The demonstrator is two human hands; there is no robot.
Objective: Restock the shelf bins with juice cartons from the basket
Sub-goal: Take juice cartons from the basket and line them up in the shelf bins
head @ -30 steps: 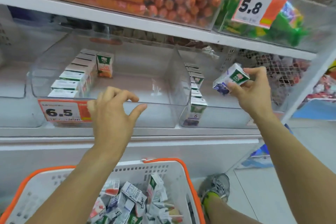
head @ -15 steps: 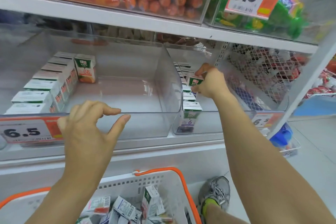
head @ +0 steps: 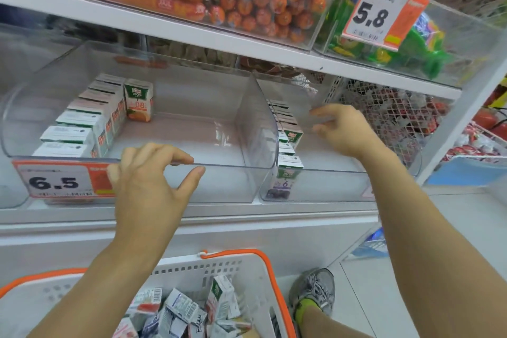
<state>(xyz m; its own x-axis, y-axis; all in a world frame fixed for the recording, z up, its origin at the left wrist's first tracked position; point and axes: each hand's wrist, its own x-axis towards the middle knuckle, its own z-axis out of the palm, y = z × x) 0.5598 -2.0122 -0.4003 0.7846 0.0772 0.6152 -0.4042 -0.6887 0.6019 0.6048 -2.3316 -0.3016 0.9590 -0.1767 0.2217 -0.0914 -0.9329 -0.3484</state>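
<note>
Two clear shelf bins stand side by side. The left bin (head: 225, 167) holds a row of orange juice cartons (head: 90, 118) along its left wall and one upright carton (head: 138, 100) behind. The right bin (head: 329, 173) holds a row of purple juice cartons (head: 288, 145) along its left wall. My left hand (head: 148, 184) hovers at the left bin's front rim, fingers loosely curled, holding nothing. My right hand (head: 343, 129) is inside the right bin beside the purple row, fingers relaxed and empty. The white basket with orange rim (head: 263, 263) below holds several loose cartons (head: 192, 310).
An upper shelf (head: 192, 33) carries bins of sausages (head: 260, 3) and green packets (head: 397, 44). A 6.5 price tag (head: 60, 181) hangs on the left bin. A wire mesh basket (head: 389, 112) sits right of the bins. My shoe (head: 315, 291) is on the floor beside the basket.
My right hand carried a purple carton into the right bin, set it in the row and let go; it now sits empty, drawn slightly back. The left hand stayed by the left bin's rim.
</note>
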